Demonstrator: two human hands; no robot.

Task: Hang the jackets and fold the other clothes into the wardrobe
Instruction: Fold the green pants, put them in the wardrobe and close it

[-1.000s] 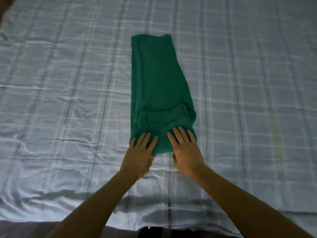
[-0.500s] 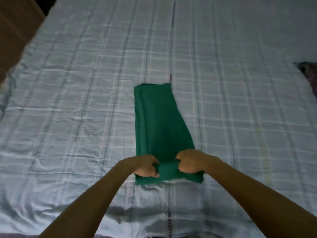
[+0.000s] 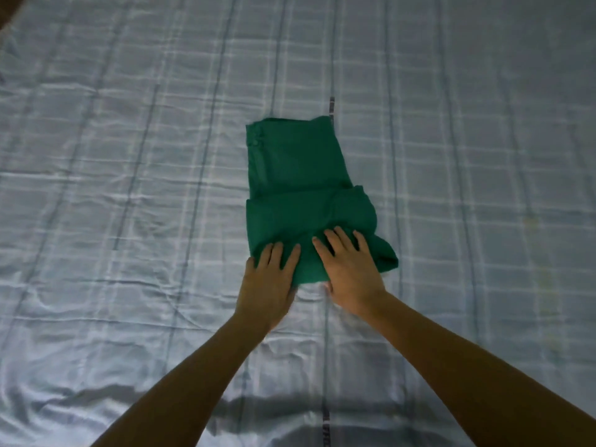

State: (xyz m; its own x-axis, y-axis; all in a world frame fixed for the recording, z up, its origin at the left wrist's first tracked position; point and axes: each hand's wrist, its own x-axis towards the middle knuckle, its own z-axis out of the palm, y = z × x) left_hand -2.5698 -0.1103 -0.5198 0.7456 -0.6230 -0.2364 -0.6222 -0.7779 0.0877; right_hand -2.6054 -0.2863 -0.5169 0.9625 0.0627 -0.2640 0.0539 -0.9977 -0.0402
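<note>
A green garment (image 3: 300,175) lies folded on the bed, its near part doubled over the far part so a thicker layer sits closest to me. My left hand (image 3: 267,282) rests flat on the garment's near left corner, fingers spread. Flat on the near right part lies my right hand (image 3: 350,269), fingers apart and pressing the fold down. Neither hand grips the cloth.
The bed is covered by a light blue checked sheet (image 3: 129,188), wrinkled near the front edge. A brown wooden surface (image 3: 6,8) shows at the top left corner.
Both hands gripped the garment's near end, carried it away from me over the rest, then let go. The garment is now shorter, and both hands lie flat on it.
</note>
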